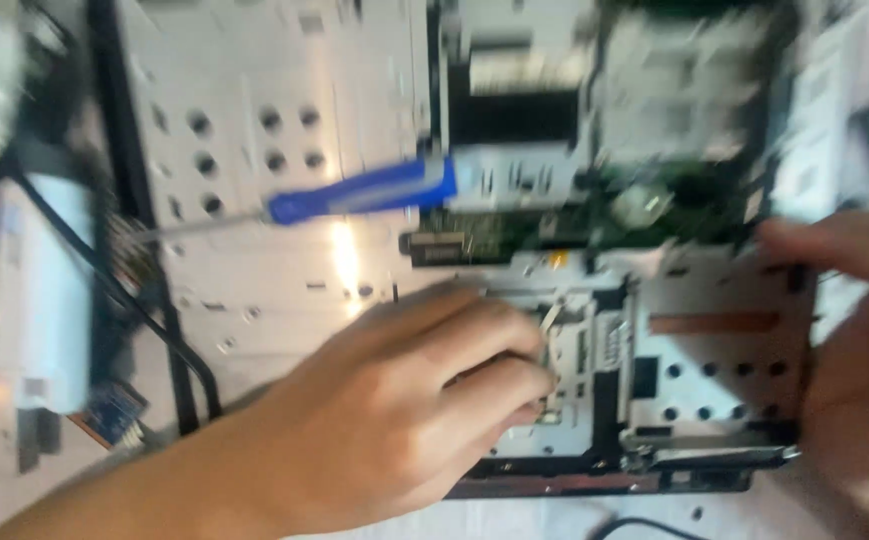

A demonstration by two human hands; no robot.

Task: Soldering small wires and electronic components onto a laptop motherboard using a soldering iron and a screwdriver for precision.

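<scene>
Flanking the opened laptop chassis (694, 350) — both hands (394, 410) touching it

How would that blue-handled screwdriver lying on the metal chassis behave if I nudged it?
The blue-handled screwdriver looks rounded and lies loose on the smooth, shiny metal chassis, so it would probably roll or slide easily. Its thin shaft and thicker handle suggest it is stiff and handle-heavy, likely pivoting about the handle when pushed.

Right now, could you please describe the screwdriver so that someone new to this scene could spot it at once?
Start at the opened computer chassis, its pale metal plate dotted with round holes. The screwdriver lies across that plate, above the left hand, its thin metal shaft pointing left. Its bright blue handle is the only strongly blue thing on the grey metal.
</scene>
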